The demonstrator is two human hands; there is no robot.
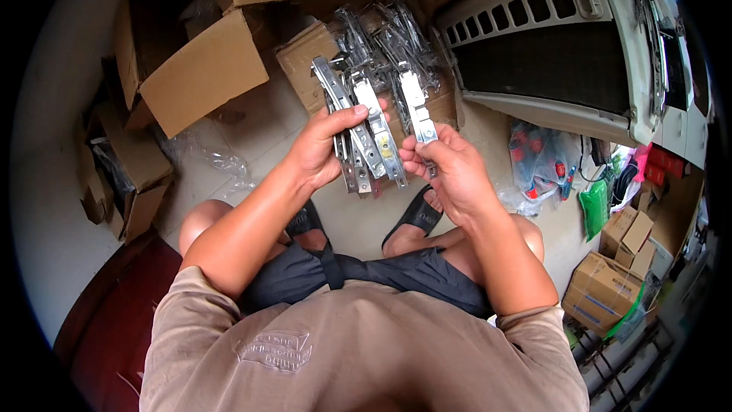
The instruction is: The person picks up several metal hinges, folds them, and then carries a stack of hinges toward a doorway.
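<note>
My left hand (319,146) is closed around a bundle of several long silver metal bars (377,133) with holes along them, its thumb pressing on top. The bars fan out slightly, and one near the bundle's right side has a yellowish spot. My right hand (455,164) pinches the lower end of a single shiny metal bar (414,95), apart from the bundle and just to its right. Beyond both hands, an open cardboard box (303,44) holds a pile of similar metal pieces in clear plastic wrapping (393,27).
Open cardboard boxes (206,69) stand at the far left. Clear plastic wrap (210,164) lies on the tiled floor. A white slotted appliance-like casing (534,38) is at the far right, with a bag of red items (537,156) below it. Smaller cartons (602,290) sit to the right.
</note>
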